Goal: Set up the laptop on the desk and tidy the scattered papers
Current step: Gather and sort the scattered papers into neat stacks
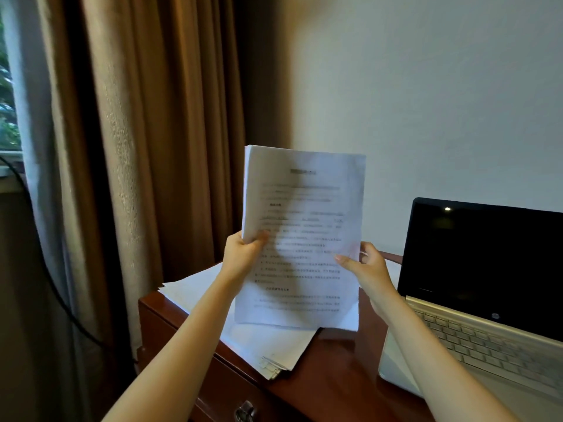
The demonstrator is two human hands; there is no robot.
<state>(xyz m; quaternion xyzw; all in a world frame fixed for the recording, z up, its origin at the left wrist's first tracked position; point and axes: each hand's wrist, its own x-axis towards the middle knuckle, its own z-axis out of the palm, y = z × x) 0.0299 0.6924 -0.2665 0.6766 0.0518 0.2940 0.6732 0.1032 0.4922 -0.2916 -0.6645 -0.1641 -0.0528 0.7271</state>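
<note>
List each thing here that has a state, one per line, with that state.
Laptop: open, screen dark, standing on the desk.
Held sheaf of papers: upright, between both hands.
Paper pile: lying on the desk, edges uneven.
Left hand: grips the sheaf's left edge.
Right hand: grips the sheaf's right edge.
Desk drawer: shut.

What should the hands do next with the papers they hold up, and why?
Probably tap the bottom edge of the held sheets on the desk to square them: the left hand and right hand grip them upright, their lower edges look uneven, and a loose pile lies below.
</note>
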